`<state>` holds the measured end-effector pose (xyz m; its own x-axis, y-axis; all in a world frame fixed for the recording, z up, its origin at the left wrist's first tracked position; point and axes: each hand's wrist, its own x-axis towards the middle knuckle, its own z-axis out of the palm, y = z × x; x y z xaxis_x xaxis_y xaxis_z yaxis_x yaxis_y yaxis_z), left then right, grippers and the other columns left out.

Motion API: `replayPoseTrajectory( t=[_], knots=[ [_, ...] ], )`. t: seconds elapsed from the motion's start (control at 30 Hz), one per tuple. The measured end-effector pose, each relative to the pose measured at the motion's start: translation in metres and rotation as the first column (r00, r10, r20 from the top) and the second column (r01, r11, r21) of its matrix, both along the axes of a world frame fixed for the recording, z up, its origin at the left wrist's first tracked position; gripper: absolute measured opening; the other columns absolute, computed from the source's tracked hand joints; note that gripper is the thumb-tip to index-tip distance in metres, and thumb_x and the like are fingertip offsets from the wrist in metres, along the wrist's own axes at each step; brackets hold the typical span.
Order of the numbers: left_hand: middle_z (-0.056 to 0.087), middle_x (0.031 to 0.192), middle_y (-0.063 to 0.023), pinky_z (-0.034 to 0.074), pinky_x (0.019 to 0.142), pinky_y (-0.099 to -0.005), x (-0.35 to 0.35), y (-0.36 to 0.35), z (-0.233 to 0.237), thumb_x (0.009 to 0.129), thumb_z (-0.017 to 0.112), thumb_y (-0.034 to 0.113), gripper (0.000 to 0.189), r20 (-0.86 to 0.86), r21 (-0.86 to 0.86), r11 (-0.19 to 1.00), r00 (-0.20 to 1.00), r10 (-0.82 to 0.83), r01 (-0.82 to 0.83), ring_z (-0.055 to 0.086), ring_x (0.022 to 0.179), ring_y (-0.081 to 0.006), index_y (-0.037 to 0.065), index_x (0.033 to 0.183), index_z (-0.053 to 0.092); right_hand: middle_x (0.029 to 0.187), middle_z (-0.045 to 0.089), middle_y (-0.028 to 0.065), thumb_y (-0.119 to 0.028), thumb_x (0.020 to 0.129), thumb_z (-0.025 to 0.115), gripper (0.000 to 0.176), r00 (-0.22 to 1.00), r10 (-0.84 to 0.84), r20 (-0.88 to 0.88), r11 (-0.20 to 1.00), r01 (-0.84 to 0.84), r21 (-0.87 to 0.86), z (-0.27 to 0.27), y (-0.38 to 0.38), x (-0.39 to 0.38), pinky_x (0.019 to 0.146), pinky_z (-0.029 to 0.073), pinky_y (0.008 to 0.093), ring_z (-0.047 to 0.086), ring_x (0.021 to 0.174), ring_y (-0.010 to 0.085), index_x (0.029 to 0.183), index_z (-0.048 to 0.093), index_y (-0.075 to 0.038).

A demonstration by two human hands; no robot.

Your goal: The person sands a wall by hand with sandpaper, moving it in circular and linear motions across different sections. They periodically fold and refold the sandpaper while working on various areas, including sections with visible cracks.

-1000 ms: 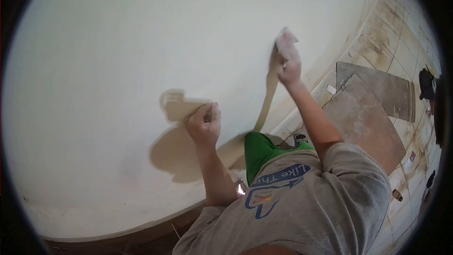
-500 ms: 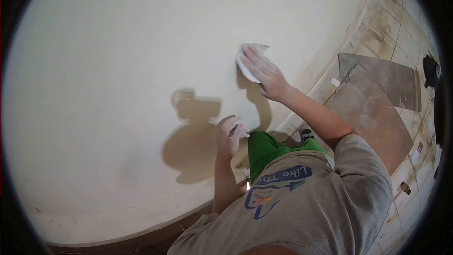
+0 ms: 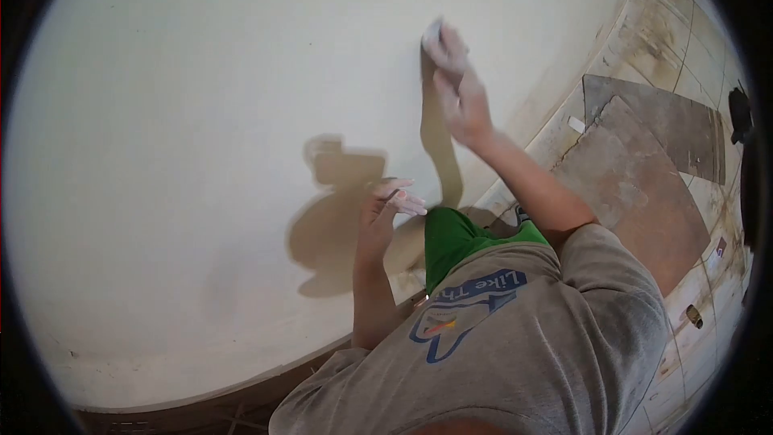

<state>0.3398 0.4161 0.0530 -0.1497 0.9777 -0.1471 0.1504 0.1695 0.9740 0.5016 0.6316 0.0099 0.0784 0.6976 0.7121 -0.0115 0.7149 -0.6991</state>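
My right hand (image 3: 459,84), whitened with dust and blurred by motion, is raised against the pale wall (image 3: 241,72). It is closed on a sheet of sandpaper (image 3: 432,34), of which a whitish edge shows past the fingers; the rest is hidden behind the hand. Lower down, my left hand (image 3: 388,203) is held near the wall with bent, parted fingers. White powder coats those fingers, and I see nothing held in them. Shadows of my head and arms fall on the wall beside both hands.
On the stained tile floor to the right lie a large brown board (image 3: 636,185) and a dark grey sheet (image 3: 656,117). A small white piece (image 3: 576,125) is near the wall's foot. A black object (image 3: 739,115) lies at the far right.
My right hand has swept up the wall with the sandpaper, which now shows only as a thin edge. My left hand has shifted slightly and its fingers have turned.
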Motion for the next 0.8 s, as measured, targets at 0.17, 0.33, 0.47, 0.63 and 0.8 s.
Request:
replayPoseTrajectory(
  t=[0.17,0.33,0.47,0.63,0.8],
  knots=[
    [0.074,0.099,-0.0193,0.055,0.083,-0.0349,0.007,-0.011,0.016,0.105,0.053,0.019,0.031,0.069,-0.118,0.993,0.998,-0.003,0.011,0.073,0.087,-0.0244,-0.002,0.127,0.061,0.158,0.040,0.0246,-0.001,0.090,0.055,0.060,0.972,0.016,0.234,1.000,-0.022,0.020,-0.070,-0.020,0.012,0.119,0.032,0.0505,0.039,0.145,0.0438,0.150,0.050,-0.007],
    [0.074,0.098,-0.0198,0.055,0.084,-0.0354,0.002,-0.019,0.017,0.104,0.053,0.018,0.032,0.072,-0.134,0.989,0.994,0.078,-0.068,0.073,0.087,-0.0253,-0.004,0.125,0.063,0.157,0.040,0.0261,0.003,0.090,0.054,0.058,0.962,-0.239,0.134,0.971,0.234,0.053,-0.032,0.016,0.017,0.119,0.032,0.0490,0.037,0.146,0.0460,0.147,0.053,-0.005],
    [0.073,0.095,-0.0200,0.057,0.085,-0.0408,0.016,0.003,0.038,0.101,0.053,0.017,0.033,0.051,0.015,0.997,0.996,0.075,-0.076,0.072,0.087,-0.0282,-0.007,0.122,0.062,0.156,0.042,0.0278,0.004,0.089,0.050,0.058,0.967,-0.251,-0.040,0.955,0.254,0.153,0.032,0.027,0.016,0.119,0.031,0.0488,0.036,0.147,0.0444,0.147,0.053,-0.003],
    [0.073,0.090,-0.0182,0.056,0.084,-0.0379,0.020,0.025,0.048,0.102,0.053,0.019,0.032,0.117,0.127,0.989,0.989,-0.088,0.073,0.072,0.085,-0.0263,-0.007,0.115,0.064,0.154,0.045,0.0248,0.003,0.081,0.054,0.063,0.990,0.073,0.117,0.975,-0.095,0.202,0.053,0.000,0.006,0.119,0.034,0.0501,0.041,0.144,0.0440,0.144,0.056,-0.004],
    [0.071,0.084,-0.0151,0.056,0.081,-0.0371,-0.001,0.010,0.016,0.100,0.055,0.028,0.037,0.262,0.033,0.999,0.965,-0.011,0.002,0.072,0.085,-0.0275,-0.007,0.109,0.065,0.149,0.051,0.0242,-0.009,0.086,0.063,0.054,0.970,-0.034,0.241,0.996,0.052,-0.067,-0.113,-0.022,0.010,0.115,0.039,0.0487,0.047,0.139,0.0443,0.140,0.061,-0.007]
  ],
)
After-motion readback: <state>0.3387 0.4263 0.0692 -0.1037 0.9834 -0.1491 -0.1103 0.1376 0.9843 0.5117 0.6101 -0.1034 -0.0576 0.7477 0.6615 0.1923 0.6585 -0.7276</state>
